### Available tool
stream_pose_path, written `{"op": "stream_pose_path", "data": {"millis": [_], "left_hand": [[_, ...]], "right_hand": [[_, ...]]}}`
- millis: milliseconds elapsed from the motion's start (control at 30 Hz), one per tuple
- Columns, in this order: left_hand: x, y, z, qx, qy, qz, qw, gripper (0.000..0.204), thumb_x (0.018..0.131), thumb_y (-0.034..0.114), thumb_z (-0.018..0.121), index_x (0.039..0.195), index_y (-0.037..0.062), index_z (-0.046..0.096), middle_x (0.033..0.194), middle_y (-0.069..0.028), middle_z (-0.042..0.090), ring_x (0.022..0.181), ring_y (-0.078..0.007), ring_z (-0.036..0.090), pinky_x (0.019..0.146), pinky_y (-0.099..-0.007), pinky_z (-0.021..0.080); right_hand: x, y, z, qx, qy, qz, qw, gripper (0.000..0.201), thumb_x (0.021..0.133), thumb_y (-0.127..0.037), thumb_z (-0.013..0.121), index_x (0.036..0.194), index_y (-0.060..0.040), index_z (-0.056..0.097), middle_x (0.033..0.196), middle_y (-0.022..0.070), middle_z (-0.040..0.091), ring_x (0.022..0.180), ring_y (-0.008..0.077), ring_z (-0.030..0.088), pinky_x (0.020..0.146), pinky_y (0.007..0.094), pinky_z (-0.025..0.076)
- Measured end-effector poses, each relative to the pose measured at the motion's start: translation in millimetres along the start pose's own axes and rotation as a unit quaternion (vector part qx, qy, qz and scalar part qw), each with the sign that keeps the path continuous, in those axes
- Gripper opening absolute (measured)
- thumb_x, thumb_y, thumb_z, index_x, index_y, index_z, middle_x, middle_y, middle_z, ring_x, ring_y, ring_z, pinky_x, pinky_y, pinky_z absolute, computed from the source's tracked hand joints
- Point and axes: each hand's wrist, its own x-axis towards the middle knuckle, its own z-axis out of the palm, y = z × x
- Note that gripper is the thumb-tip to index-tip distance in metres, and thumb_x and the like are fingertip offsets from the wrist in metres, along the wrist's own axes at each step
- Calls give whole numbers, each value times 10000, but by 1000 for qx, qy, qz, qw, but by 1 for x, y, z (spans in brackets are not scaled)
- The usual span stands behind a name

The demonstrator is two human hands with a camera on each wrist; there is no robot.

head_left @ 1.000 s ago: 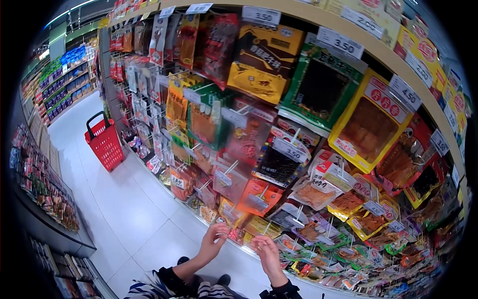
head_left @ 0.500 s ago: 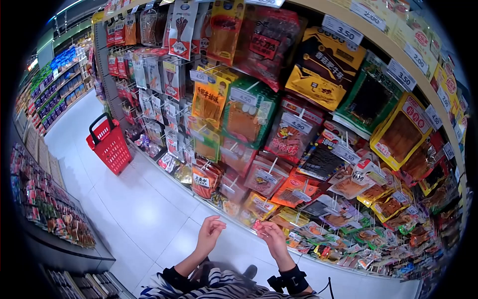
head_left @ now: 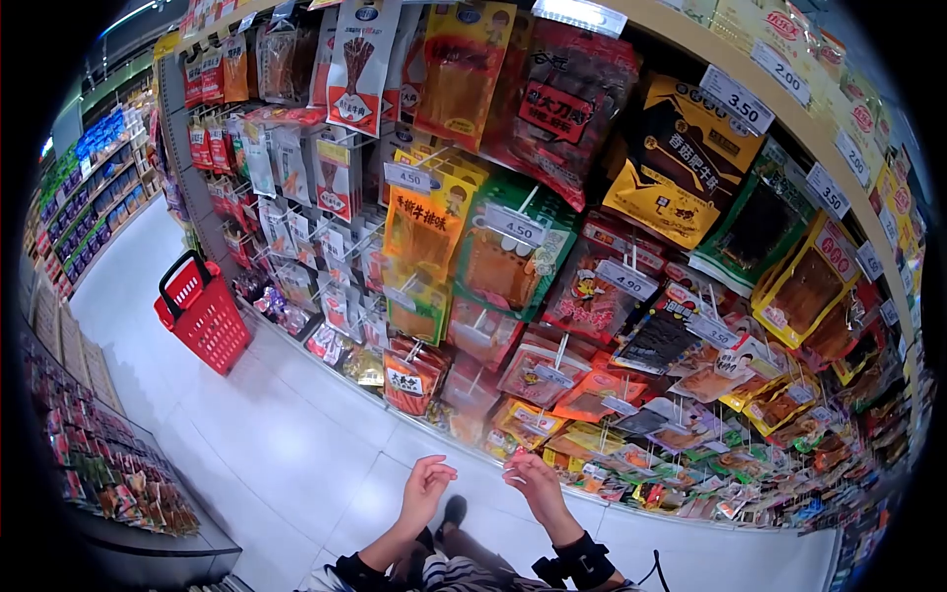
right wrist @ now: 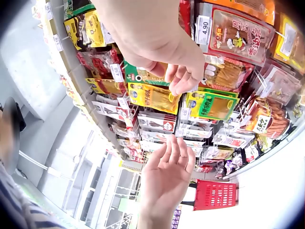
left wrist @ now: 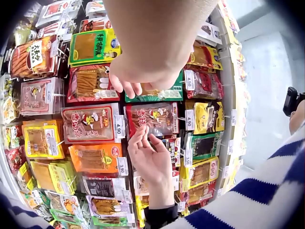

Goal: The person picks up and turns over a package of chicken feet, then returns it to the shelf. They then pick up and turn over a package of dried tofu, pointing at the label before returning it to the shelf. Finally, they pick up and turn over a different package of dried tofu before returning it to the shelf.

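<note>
Both hands are raised apart before a rack of hanging snack packets. Loosely bent fingers on my left hand (head_left: 427, 488) hold nothing; in the right wrist view its palm shows with the fingers spread a little. My right hand (head_left: 541, 493) is level with it, thumb and fingers lightly curved with no item between them. Behind the hands in the head view hang a yellow packet (head_left: 528, 422) and an orange packet (head_left: 594, 393) on the lower hooks. Higher up are a green packet (head_left: 513, 261) and a red-and-clear packet (head_left: 602, 281), with price tags in front.
A red shopping basket (head_left: 212, 321) with a black handle stands on the pale tiled floor (head_left: 296, 434) to the left. Another low shelf of packets (head_left: 118, 454) lines the aisle's left side. A beige shelf edge (head_left: 691, 39) carrying price tags runs above the hanging packets.
The head view has shifted, so the packets sit farther right and look larger. Both hands stay raised and apart, slightly lower than half a second ago.
</note>
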Motion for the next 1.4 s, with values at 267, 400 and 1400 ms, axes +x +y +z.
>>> {"op": "stream_pose_path", "data": {"millis": [267,400,1400], "left_hand": [[55,11,12,21,-8,48,999,245,840,43,469,1077,21,410,872,-64,550,840,-142,537,776,-244,405],[91,8,19,49,-21,54,997,238,839,46,472,1070,23,418,883,-59,549,844,-138,536,775,-240,404],[367,144,4,113,-122,258,952,369,779,-15,516,1126,18,395,1121,-97,457,1073,-169,430,890,-275,350]], "right_hand": [[51,-28,-5,16,-21,-41,999,158,822,-103,449,932,-9,512,873,81,563,798,150,546,734,281,441],[77,-47,-13,12,-15,-83,996,146,829,-95,434,924,-12,509,849,78,560,756,140,541,705,268,437],[241,-170,59,-171,220,-462,842,311,788,-49,536,1077,11,436,1019,86,491,953,152,470,835,249,363]]}}
